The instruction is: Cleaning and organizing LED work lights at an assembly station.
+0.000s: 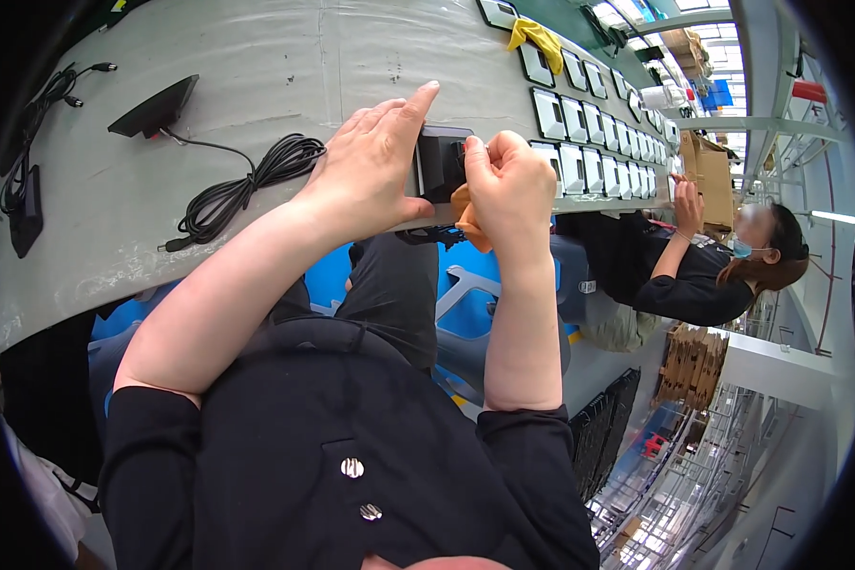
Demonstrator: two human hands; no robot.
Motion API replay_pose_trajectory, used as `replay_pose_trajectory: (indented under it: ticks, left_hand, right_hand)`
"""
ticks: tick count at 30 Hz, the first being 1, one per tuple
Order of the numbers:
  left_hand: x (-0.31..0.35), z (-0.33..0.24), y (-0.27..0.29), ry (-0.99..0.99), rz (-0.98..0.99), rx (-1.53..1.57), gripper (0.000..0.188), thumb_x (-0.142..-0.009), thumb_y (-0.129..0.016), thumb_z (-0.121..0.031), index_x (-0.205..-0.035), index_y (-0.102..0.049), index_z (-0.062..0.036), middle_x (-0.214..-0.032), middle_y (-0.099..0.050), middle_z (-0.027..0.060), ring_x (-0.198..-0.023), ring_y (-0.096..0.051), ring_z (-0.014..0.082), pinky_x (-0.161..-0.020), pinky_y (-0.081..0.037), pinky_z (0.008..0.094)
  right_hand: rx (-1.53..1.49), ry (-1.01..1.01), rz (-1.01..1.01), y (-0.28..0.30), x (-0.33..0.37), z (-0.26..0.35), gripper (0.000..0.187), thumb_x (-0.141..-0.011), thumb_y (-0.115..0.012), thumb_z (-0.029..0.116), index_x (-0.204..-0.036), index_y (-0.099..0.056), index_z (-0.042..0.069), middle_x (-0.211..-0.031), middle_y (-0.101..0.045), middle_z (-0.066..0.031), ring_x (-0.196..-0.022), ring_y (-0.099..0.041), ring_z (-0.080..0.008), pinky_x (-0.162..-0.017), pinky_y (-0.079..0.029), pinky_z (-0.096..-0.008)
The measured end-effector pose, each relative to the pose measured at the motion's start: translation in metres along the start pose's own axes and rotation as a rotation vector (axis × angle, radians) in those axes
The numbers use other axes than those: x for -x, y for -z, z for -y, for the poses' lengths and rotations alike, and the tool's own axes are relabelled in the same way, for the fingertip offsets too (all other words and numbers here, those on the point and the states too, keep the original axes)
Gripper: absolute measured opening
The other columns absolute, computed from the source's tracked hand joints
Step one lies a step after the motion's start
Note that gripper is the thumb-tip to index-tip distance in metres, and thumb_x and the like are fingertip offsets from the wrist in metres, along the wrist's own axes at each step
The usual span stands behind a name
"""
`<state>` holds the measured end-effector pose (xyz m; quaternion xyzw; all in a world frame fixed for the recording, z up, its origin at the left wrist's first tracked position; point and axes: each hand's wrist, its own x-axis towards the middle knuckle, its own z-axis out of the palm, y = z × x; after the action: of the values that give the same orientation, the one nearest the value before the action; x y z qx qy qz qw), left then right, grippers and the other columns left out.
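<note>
A black boxy device is at the table's near edge between my two hands. My left hand lies along its left side, fingers stretched out and thumb low by its near corner. On the other side, my right hand is closed, knuckles up, with an orange cloth bunched under it and hanging toward the table edge. Its fingertips meet the device's right side; what exactly they press there is hidden. Left of my left hand lies a coiled black cable, running to a flat black wedge-shaped unit.
Rows of white-and-black square units line the table's right part, with a yellow cloth over some. Another black unit with a cable lies far left. A masked co-worker sits at the right, near a cardboard box.
</note>
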<state>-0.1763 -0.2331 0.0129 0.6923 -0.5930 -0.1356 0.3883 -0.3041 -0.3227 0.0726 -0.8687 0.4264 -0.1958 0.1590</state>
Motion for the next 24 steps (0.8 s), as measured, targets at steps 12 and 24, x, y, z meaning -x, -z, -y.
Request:
replay_pose_trajectory:
  ticks: [12,24]
  left_hand:
    - [-0.002,0.002,-0.006,-0.179,-0.045,-0.149,0.073,-0.067,-0.079,-0.032,-0.129,-0.049,-0.0066,-0.127,-0.052,0.0133,-0.125,-0.045,0.0287,-0.106,-0.035,0.0399]
    - [-0.012,-0.030,0.001,-0.091,0.056,-0.444,0.059,-0.070,-0.077,-0.035,-0.118,-0.057,-0.0072,-0.112,-0.060,0.0083,-0.113,-0.053,0.0282,-0.099,-0.041,0.0387]
  right_hand:
    - [0.094,0.076,0.091,0.003,-0.008,-0.002,0.026,-0.085,-0.060,0.023,-0.072,-0.058,0.001,-0.065,-0.062,-0.0173,-0.065,-0.063,-0.0355,-0.063,-0.049,-0.0430]
    - [-0.879,-0.303,0.032,0.034,0.024,-0.072,0.022,-0.090,-0.063,0.022,-0.090,-0.063,-0.001,-0.080,-0.064,-0.0059,-0.065,-0.058,-0.0089,-0.059,-0.047,-0.0220]
